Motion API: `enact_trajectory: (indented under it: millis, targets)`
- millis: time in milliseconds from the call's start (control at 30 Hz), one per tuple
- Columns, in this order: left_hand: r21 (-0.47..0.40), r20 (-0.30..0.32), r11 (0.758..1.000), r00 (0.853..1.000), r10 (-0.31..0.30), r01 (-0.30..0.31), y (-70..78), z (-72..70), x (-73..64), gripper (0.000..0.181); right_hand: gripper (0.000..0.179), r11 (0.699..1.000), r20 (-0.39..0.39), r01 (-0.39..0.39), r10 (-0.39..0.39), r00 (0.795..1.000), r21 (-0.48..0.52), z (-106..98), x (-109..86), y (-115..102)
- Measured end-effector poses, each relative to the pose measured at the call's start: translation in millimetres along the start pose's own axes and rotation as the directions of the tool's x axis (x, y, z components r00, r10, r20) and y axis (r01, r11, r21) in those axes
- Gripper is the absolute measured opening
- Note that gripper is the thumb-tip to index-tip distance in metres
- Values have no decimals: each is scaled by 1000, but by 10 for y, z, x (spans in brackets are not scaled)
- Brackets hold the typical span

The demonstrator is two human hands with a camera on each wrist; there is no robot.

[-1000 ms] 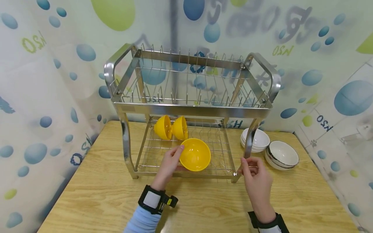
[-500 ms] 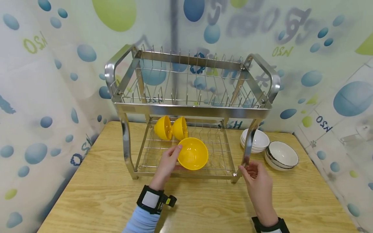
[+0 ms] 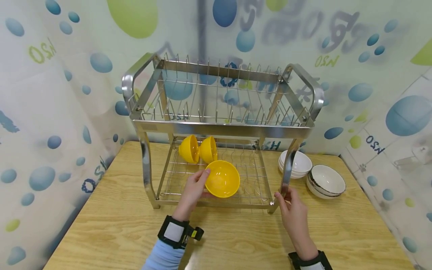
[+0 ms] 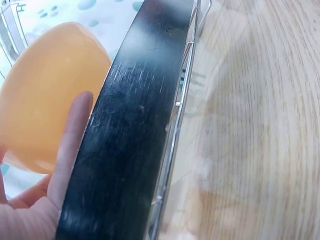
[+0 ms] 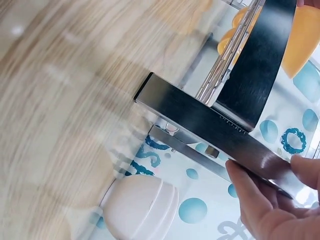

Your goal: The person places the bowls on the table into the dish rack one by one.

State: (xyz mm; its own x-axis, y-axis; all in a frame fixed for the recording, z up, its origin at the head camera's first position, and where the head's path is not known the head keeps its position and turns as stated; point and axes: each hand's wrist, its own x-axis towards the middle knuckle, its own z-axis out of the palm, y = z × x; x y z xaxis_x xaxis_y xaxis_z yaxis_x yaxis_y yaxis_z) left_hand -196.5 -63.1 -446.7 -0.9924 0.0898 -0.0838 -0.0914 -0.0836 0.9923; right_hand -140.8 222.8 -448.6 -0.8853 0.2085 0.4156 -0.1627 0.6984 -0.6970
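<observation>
My left hand (image 3: 194, 189) holds a yellow bowl (image 3: 222, 180) over the front of the lower shelf, thumb at its rim and fingers beneath. The bowl's opening tilts towards me. In the left wrist view, the fingers lie along the bowl's outside (image 4: 55, 85), behind the metal front rail (image 4: 125, 120). Two more yellow bowls, one left (image 3: 188, 149) and one right (image 3: 208, 149), stand on edge at the back left of the dish rack (image 3: 222, 129). My right hand (image 3: 294, 217) grips the rack's front right leg (image 5: 200, 117) between thumb and fingers, low down.
Right of the rack on the wooden table (image 3: 236, 240) sit a stack of small white bowls (image 3: 300, 163) and a stack of dark-rimmed white bowls (image 3: 326, 182). The rack's upper tier has upright wire dividers. A patterned curtain (image 3: 67, 93) hangs behind and at the sides.
The left hand and its yellow bowl have shifted slightly left. My right hand has slid a little lower on the rack's leg and drawn closer around it.
</observation>
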Motion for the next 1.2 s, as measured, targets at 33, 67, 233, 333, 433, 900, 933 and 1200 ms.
enact_trajectory:
  millis: [33,67,233,333,433,900,933,1200]
  targets:
    - [3,-3,1000,1000,2,-2,0,2,4,55,24,1000,11,-2,2,1000,1,-2,5,-1]
    - [11,-5,1000,1000,9,-9,3,4,4,55,23,1000,22,-4,4,1000,-3,-5,8,1]
    - [91,-62,995,997,36,-30,68,10,-17,51,24,1000,48,2,-2,999,-9,-8,9,14]
    - [148,-108,987,991,79,-62,142,9,-21,48,24,1000,49,9,-8,999,-10,-7,4,22]
    - [188,-132,975,981,141,-115,235,15,3,47,24,1000,45,11,-10,999,-20,-8,11,23]
    - [447,-127,882,966,227,-149,625,103,223,46,25,1000,66,7,-6,998,-21,-14,9,3]
    - [470,-125,870,964,236,-152,649,116,258,47,26,1000,67,4,-2,998,-20,-13,11,6]
    - [702,-123,691,928,353,-170,753,261,531,53,26,999,85,-31,34,996,-33,-12,19,22]
